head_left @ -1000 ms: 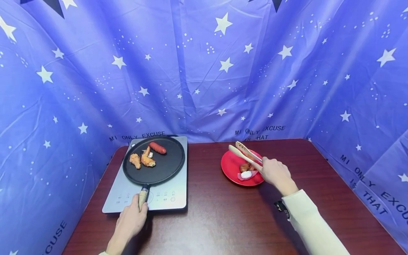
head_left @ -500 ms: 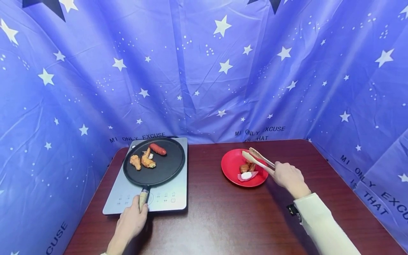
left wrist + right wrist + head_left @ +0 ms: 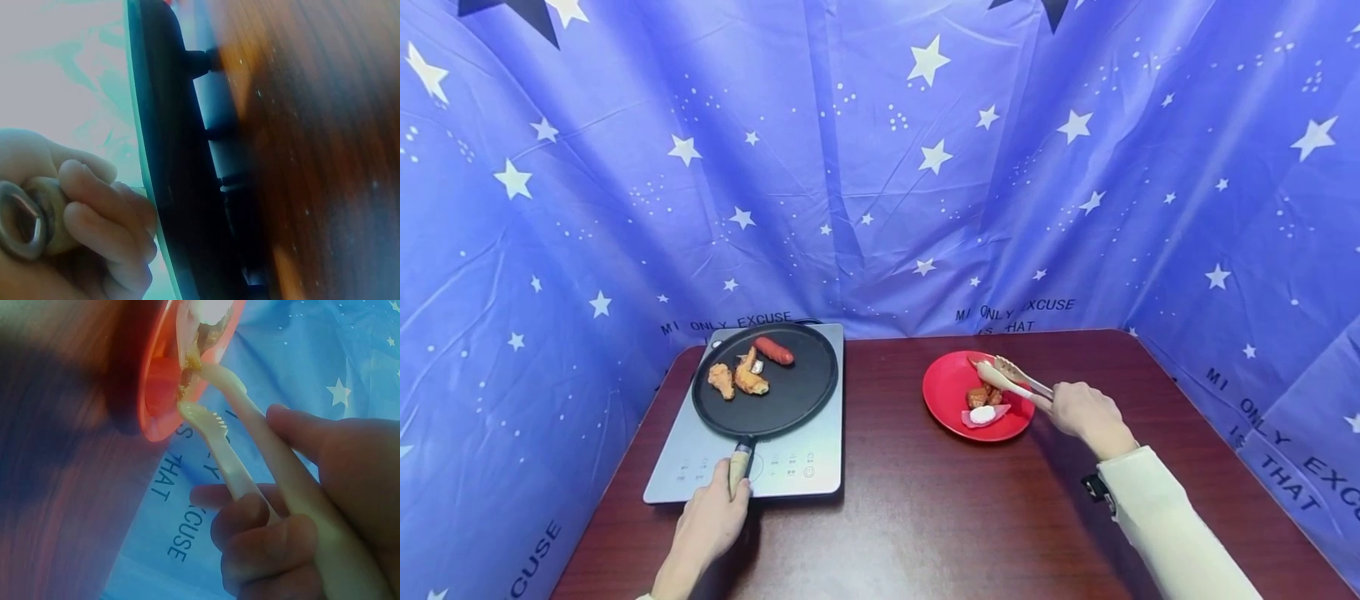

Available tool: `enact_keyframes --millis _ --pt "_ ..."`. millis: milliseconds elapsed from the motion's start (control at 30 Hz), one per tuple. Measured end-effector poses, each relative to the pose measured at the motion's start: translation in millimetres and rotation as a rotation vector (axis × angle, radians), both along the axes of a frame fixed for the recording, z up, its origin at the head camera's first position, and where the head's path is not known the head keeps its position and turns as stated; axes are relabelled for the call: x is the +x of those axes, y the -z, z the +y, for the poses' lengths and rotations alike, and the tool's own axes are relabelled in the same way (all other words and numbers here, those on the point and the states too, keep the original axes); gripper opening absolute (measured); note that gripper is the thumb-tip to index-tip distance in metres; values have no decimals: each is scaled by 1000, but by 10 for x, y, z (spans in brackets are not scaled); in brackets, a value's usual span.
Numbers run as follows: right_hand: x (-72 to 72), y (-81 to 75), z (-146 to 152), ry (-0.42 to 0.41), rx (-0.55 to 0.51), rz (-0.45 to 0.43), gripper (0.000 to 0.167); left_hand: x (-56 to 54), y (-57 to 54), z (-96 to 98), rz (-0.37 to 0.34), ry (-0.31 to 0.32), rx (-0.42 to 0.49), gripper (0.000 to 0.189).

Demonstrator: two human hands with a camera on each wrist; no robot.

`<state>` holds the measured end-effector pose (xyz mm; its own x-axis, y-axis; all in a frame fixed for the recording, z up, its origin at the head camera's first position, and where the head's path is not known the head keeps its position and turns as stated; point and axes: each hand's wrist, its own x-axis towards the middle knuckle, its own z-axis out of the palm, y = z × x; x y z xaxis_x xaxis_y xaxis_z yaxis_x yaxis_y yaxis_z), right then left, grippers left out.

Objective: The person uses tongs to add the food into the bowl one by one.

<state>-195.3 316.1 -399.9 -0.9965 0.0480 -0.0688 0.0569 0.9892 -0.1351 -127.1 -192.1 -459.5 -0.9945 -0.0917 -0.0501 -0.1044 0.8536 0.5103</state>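
In the head view, my left hand [image 3: 709, 518] grips the wooden handle [image 3: 740, 468] of a flat black pan [image 3: 797, 387] on an induction cooker. A red sausage [image 3: 773, 351], a fried drumstick [image 3: 721, 381] and a fried chicken wing [image 3: 751, 375] lie in the pan. My right hand [image 3: 1088, 414] holds cream-coloured tongs [image 3: 1019, 387] over a red plate [image 3: 943, 392]. Brown food pieces [image 3: 977, 397] and a white-and-pink item [image 3: 982, 415] are on the plate. The right wrist view has the tongs' tips at a brownish food piece [image 3: 187, 381]; whether they pinch it is unclear.
The silver induction cooker [image 3: 808, 450] stands at the left of the dark red wooden table [image 3: 895, 500]. Its front edge and the table's wood grain fill the left wrist view. A blue star-patterned curtain [image 3: 880, 167] encloses the back and sides.
My right hand has drawn back to the right with the tongs, then stayed near the plate's right edge as the tongs' tips came closer together. My left hand stays on the pan handle.
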Motion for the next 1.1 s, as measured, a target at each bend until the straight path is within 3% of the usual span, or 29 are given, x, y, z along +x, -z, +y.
enact_keyframes --millis 500,867,1100 --pt "-168 -63 65 -71 36 -36 42 -3 -5 12 -7 1 4 46" --pt "-261 79 79 -110 24 61 37 -10 -2 7 -2 -4 2 44" --pt "-267 30 90 -105 14 10 37 -16 14 6 -8 -6 -1 45"
